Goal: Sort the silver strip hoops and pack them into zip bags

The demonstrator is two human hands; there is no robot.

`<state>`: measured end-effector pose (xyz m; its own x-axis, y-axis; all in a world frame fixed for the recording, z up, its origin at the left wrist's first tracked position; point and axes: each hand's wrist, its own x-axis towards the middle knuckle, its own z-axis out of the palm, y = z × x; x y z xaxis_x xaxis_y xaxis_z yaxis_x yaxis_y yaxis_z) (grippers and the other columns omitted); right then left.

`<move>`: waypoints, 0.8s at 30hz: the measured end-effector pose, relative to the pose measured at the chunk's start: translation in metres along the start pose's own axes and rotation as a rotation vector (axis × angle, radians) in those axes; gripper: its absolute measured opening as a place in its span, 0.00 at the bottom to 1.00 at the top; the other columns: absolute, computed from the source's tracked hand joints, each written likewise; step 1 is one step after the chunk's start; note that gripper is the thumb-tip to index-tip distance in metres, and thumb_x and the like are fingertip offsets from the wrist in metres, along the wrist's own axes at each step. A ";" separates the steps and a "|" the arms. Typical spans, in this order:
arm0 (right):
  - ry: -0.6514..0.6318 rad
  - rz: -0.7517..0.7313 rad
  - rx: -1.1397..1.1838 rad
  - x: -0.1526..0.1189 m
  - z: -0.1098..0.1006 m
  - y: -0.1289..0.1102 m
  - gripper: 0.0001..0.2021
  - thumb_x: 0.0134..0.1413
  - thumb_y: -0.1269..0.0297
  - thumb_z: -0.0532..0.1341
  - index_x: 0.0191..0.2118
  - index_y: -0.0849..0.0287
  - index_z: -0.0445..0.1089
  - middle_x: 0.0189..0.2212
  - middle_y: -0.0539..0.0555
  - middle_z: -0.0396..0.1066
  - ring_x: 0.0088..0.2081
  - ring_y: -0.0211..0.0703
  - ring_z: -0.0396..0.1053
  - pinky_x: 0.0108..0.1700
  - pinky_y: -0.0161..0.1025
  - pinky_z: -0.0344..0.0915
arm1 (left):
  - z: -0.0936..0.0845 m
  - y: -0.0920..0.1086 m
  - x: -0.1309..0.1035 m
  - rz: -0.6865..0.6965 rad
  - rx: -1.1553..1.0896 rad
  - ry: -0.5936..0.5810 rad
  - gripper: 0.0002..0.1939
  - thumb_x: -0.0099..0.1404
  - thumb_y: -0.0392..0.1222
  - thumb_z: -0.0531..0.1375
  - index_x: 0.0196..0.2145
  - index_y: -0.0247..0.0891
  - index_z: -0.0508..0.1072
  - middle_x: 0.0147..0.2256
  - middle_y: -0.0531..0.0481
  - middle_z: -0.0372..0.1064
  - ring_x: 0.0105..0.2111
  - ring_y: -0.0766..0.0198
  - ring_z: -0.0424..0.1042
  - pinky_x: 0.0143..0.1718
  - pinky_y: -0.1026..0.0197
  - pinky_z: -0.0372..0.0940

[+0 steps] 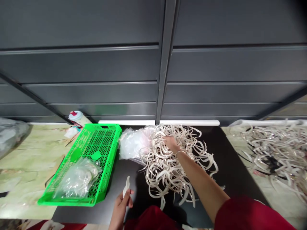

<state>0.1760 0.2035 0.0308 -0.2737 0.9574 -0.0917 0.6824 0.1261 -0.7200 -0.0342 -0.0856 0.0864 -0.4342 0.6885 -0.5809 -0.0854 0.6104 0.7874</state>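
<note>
Held upright between the thumb and fingers of my left hand (pixel 124 202) is a short white strap (pixel 127 185), at the front of the table. My right hand (pixel 170 143) reaches into a large tangled pile of white and beige curved straps (pixel 165 172). Its fingers are bent together and partly buried among the loops, so what they grip is hidden. Clear plastic bags (pixel 134 145) lie flat in a stack against the pile's left side. Left of them, a green plastic basket (pixel 111 166) holds filled clear bags (pixel 78 179) with pale curved straps inside.
Another heap of similar straps (pixel 283 150) covers the table's right end. A bottle with a light blue lid (pixel 79 118) leans behind the basket, beside a crumpled white tissue (pixel 71 132). Grey plastic (pixel 11 134) lies far left. A dark panelled wall (pixel 115 92) closes off the back.
</note>
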 end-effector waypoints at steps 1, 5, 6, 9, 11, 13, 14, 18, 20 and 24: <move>0.030 -0.013 -0.003 -0.004 -0.001 0.004 0.12 0.60 0.60 0.57 0.45 0.61 0.68 0.42 0.55 0.70 0.40 0.42 0.70 0.43 0.45 0.69 | -0.005 0.002 0.003 -0.001 0.008 0.011 0.32 0.41 0.73 0.58 0.23 0.38 0.72 0.11 0.57 0.58 0.17 0.64 0.60 0.26 0.61 0.56; 0.219 -0.073 0.013 -0.036 -0.015 0.023 0.10 0.59 0.61 0.56 0.40 0.58 0.73 0.37 0.56 0.74 0.39 0.46 0.71 0.46 0.47 0.67 | -0.013 0.007 0.010 0.035 0.014 -0.013 0.31 0.42 0.72 0.58 0.23 0.37 0.72 0.12 0.56 0.59 0.17 0.64 0.60 0.26 0.61 0.56; 0.276 -0.085 0.016 -0.047 -0.018 0.027 0.11 0.59 0.61 0.55 0.40 0.57 0.74 0.37 0.57 0.74 0.40 0.47 0.71 0.47 0.48 0.66 | -0.013 0.009 0.011 0.047 0.010 -0.025 0.31 0.43 0.72 0.58 0.24 0.37 0.72 0.12 0.56 0.59 0.17 0.64 0.60 0.27 0.61 0.56; 0.427 -0.098 0.012 -0.088 -0.023 0.039 0.15 0.60 0.60 0.52 0.44 0.57 0.73 0.38 0.59 0.74 0.41 0.51 0.70 0.48 0.51 0.65 | -0.006 0.011 0.011 0.075 0.019 -0.048 0.31 0.44 0.71 0.58 0.24 0.37 0.72 0.12 0.57 0.59 0.18 0.64 0.60 0.27 0.61 0.56; 0.480 -0.098 -0.002 -0.119 -0.017 0.047 0.16 0.60 0.60 0.52 0.45 0.59 0.73 0.39 0.61 0.74 0.41 0.52 0.70 0.48 0.52 0.65 | 0.001 0.010 0.011 0.093 0.034 -0.059 0.31 0.45 0.71 0.58 0.24 0.36 0.73 0.12 0.57 0.59 0.18 0.64 0.60 0.28 0.61 0.56; 0.490 -0.114 -0.025 -0.150 -0.004 0.056 0.16 0.60 0.62 0.51 0.46 0.59 0.72 0.42 0.61 0.73 0.44 0.53 0.70 0.49 0.53 0.65 | 0.009 0.008 0.010 0.107 0.046 -0.073 0.32 0.45 0.71 0.57 0.25 0.36 0.73 0.12 0.57 0.59 0.18 0.64 0.60 0.28 0.61 0.56; 0.481 -0.129 -0.045 -0.164 0.004 0.062 0.15 0.60 0.63 0.51 0.47 0.58 0.71 0.45 0.61 0.72 0.47 0.53 0.69 0.51 0.54 0.64 | 0.013 0.007 0.009 0.109 0.048 -0.081 0.32 0.45 0.71 0.58 0.25 0.36 0.73 0.12 0.58 0.58 0.18 0.64 0.60 0.28 0.61 0.57; 0.396 -0.190 -0.187 -0.209 0.037 0.089 0.16 0.60 0.70 0.49 0.50 0.60 0.68 0.55 0.62 0.65 0.55 0.54 0.63 0.54 0.56 0.63 | 0.027 -0.001 0.001 0.091 0.059 -0.110 0.33 0.43 0.72 0.58 0.25 0.35 0.73 0.11 0.58 0.58 0.17 0.64 0.61 0.26 0.61 0.56; 0.377 -0.196 -0.228 -0.221 0.046 0.097 0.17 0.59 0.71 0.49 0.52 0.61 0.65 0.56 0.62 0.62 0.57 0.54 0.60 0.54 0.57 0.63 | 0.031 -0.005 -0.003 0.080 0.056 -0.112 0.33 0.42 0.72 0.58 0.24 0.36 0.73 0.11 0.58 0.57 0.17 0.64 0.60 0.24 0.62 0.55; 0.350 -0.219 -0.257 -0.228 0.044 0.088 0.18 0.59 0.73 0.49 0.54 0.64 0.62 0.58 0.65 0.59 0.60 0.55 0.56 0.56 0.58 0.60 | 0.039 -0.007 -0.009 0.056 -0.043 -0.131 0.31 0.43 0.70 0.61 0.25 0.35 0.73 0.11 0.59 0.56 0.16 0.65 0.58 0.24 0.62 0.55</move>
<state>0.2687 -0.0153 -0.0416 -0.2150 0.9255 0.3119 0.7917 0.3522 -0.4993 0.0059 -0.0811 0.0778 -0.3190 0.7682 -0.5551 -0.1035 0.5540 0.8261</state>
